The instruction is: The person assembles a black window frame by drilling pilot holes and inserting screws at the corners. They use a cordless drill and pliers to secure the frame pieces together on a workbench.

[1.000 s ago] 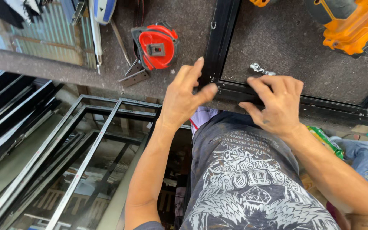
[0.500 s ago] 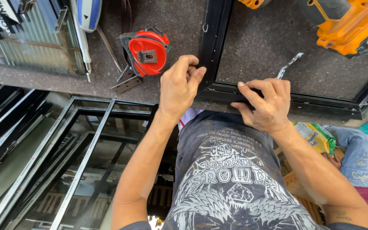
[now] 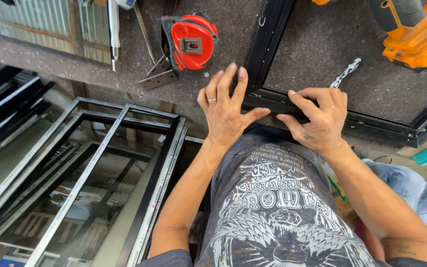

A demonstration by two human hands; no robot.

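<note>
A black metal frame (image 3: 268,44) lies on a dark felt-covered workbench (image 3: 322,44), its corner close to my body. My left hand (image 3: 226,109) rests flat on that corner with fingers spread, thumb pointing along the near rail. My right hand (image 3: 320,116) presses down on the near rail (image 3: 381,123) just right of the corner, fingers curled over its edge. Neither hand holds a loose thing. A small silvery metal piece (image 3: 344,73) lies inside the frame, just above my right hand.
A red and black tape measure (image 3: 190,42) and grey metal brackets (image 3: 158,76) sit left of the frame. An orange power drill (image 3: 413,32) lies at the top right. Black window frames (image 3: 75,173) are stacked on the floor at the left.
My left hand has spread flat on the frame corner from a curled grip. My right hand has stayed on the near rail. The view has shifted slightly.
</note>
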